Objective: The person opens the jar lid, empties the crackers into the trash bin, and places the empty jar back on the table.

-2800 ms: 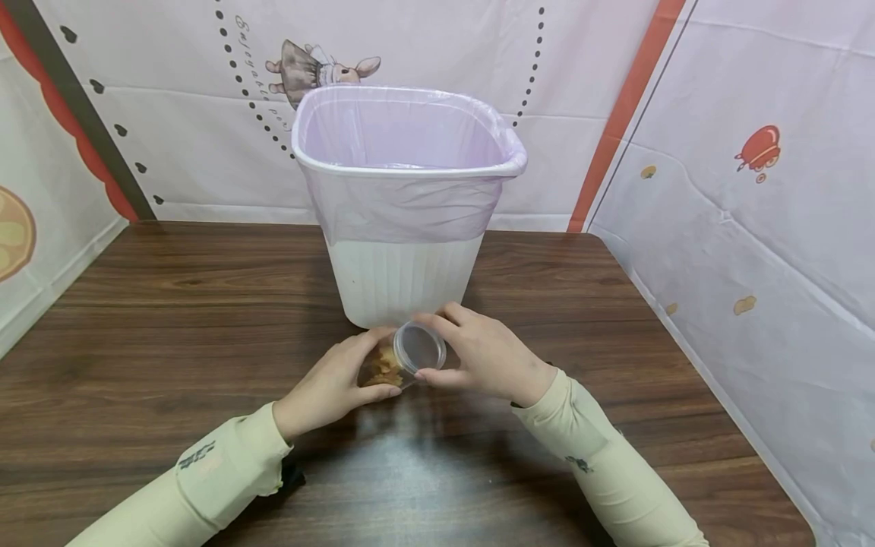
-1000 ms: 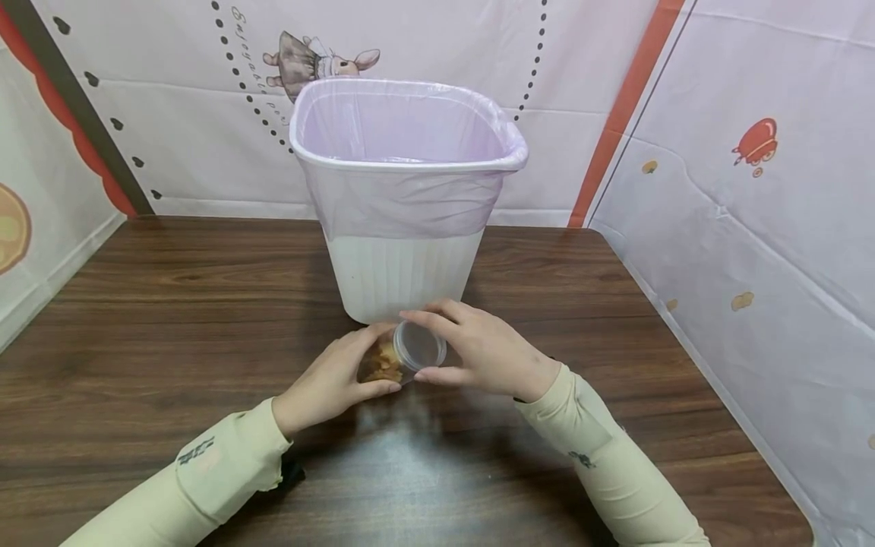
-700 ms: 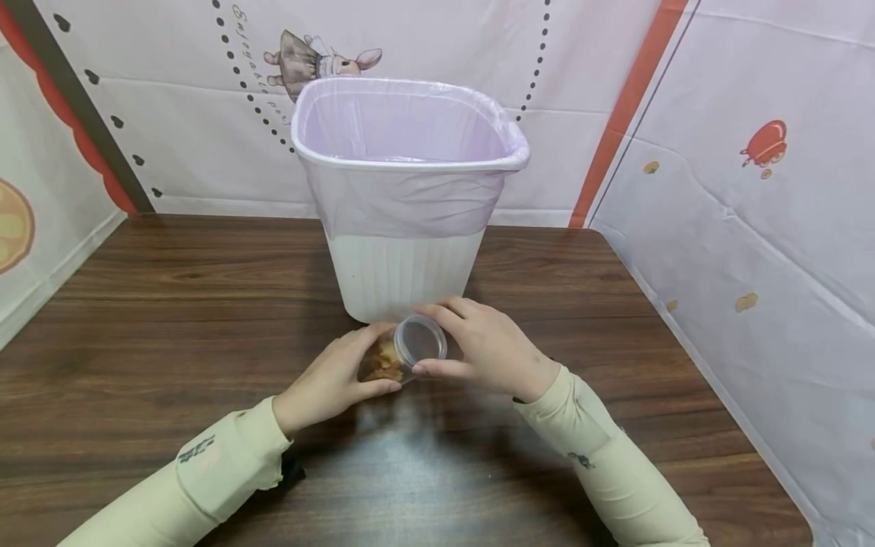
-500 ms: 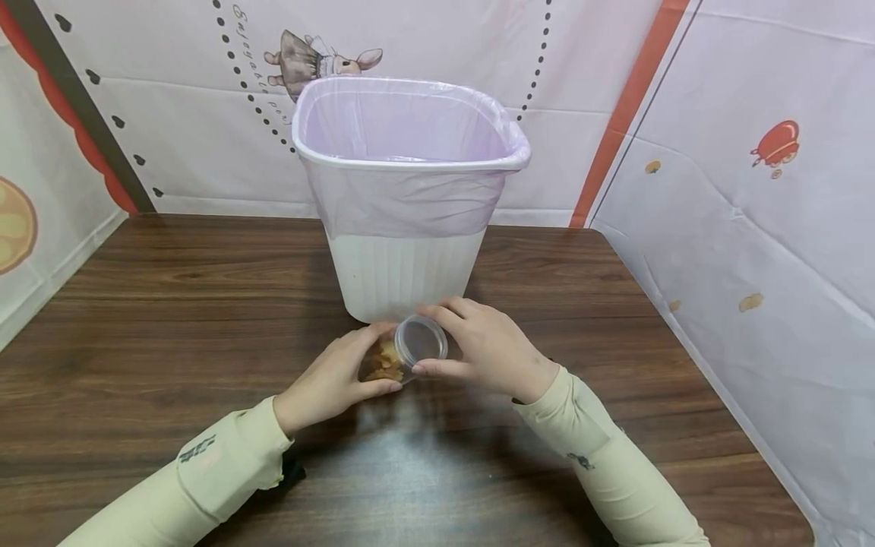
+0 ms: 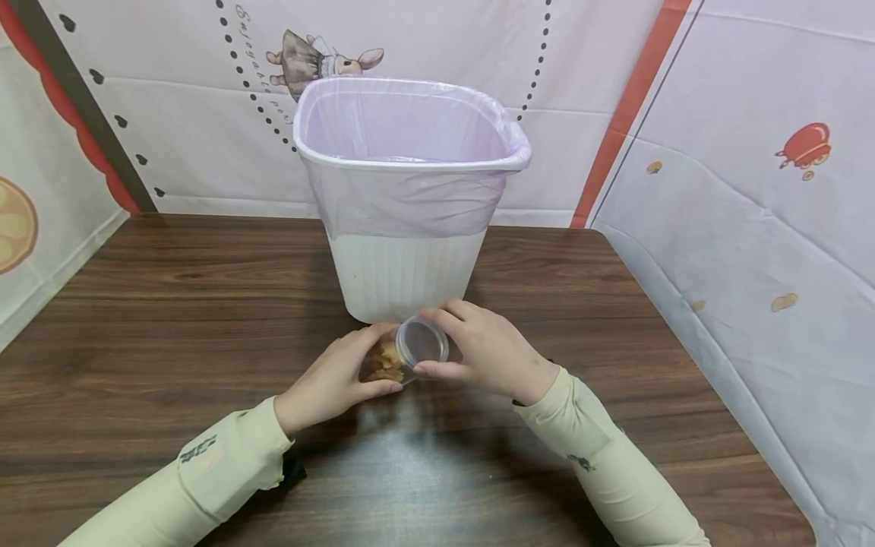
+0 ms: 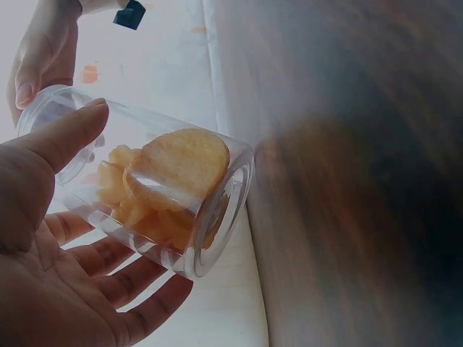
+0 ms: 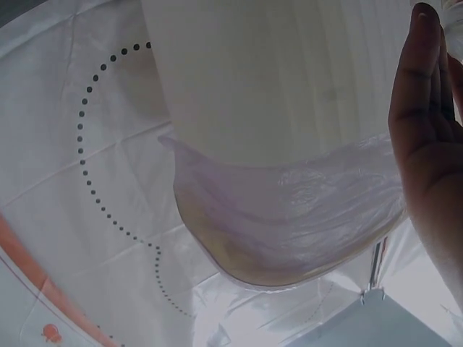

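A clear plastic jar (image 6: 134, 119) lies tilted between both hands in the head view, its round lidded end (image 5: 421, 341) turned toward the right. Yellow-brown chips (image 6: 177, 170) fill its lower part. My left hand (image 5: 326, 385) grips the jar body; in the left wrist view the thumb lies along one side and the fingers curl under the other. With thumb and fingers, my right hand (image 5: 488, 353) holds the lidded end, its fingertips partly hidden behind it. The right wrist view shows only the edge of that hand.
A white waste bin (image 5: 403, 277) stands just behind the jar, lined with a thin purple bag (image 5: 410, 201) folded over its rim. The dark wooden table (image 5: 171, 319) is bordered by printed fabric walls (image 5: 738, 190) at the back and sides.
The right hand's fingers shift slightly at the lidded end, back and forth along its edge. The jar and left hand stay nearly in place. The right fabric wall has moved a little.
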The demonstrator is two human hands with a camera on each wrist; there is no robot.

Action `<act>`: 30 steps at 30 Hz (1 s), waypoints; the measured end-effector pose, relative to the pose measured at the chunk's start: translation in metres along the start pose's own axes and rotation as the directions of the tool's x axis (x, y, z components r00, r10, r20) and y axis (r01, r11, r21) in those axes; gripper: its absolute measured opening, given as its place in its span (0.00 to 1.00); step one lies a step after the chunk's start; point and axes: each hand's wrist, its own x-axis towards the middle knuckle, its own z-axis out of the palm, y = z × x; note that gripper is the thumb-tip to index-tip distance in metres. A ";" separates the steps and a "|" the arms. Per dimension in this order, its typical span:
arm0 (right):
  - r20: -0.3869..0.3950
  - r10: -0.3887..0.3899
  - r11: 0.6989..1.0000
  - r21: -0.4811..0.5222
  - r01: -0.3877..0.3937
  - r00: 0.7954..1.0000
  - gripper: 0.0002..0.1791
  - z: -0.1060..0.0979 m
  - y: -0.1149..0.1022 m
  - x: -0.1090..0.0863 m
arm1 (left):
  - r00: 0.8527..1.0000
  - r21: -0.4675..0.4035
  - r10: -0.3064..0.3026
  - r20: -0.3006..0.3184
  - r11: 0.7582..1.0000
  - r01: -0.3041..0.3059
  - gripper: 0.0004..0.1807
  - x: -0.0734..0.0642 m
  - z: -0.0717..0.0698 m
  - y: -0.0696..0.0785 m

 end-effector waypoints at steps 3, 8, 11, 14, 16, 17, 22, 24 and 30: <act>0.006 -0.008 1.000 0.015 0.008 1.000 0.32 -0.001 0.000 0.000 | 1.000 -0.001 0.003 -0.001 1.000 -0.003 0.40 0.000 0.000 0.000; 0.018 -0.022 0.999 0.031 0.021 1.000 0.32 -0.001 0.001 0.000 | 1.000 0.004 0.003 0.000 1.000 -0.003 0.40 0.000 0.000 0.000; 0.019 -0.030 0.999 0.034 0.030 0.999 0.32 -0.001 0.001 0.000 | 1.000 0.010 -0.002 0.004 1.000 0.002 0.40 0.000 -0.001 0.001; 0.020 -0.033 0.999 0.036 0.033 0.999 0.32 -0.001 0.001 0.000 | 1.000 0.010 -0.001 0.004 1.000 0.001 0.40 0.000 -0.001 0.001; 0.019 -0.037 0.999 0.041 0.036 0.999 0.32 -0.001 0.001 0.000 | 1.000 0.009 0.002 0.003 1.000 -0.002 0.40 0.000 0.000 0.001; 0.019 -0.039 0.998 0.044 0.038 0.999 0.32 -0.001 0.001 0.000 | 1.000 0.009 0.004 0.002 1.000 -0.004 0.40 -0.001 0.000 0.001; 0.012 -0.066 0.997 0.050 0.065 0.998 0.32 -0.002 0.002 0.000 | 1.000 0.011 0.012 -0.002 1.000 -0.012 0.41 -0.001 0.000 0.001; 0.009 -0.081 0.996 0.048 0.081 0.997 0.32 -0.003 0.003 0.000 | 1.000 0.010 0.013 -0.003 1.000 -0.013 0.41 -0.001 0.000 0.001; 0.013 -0.106 0.993 0.049 0.105 0.994 0.33 -0.004 0.002 0.000 | 1.000 0.005 0.024 -0.003 1.000 -0.024 0.40 -0.001 0.000 0.000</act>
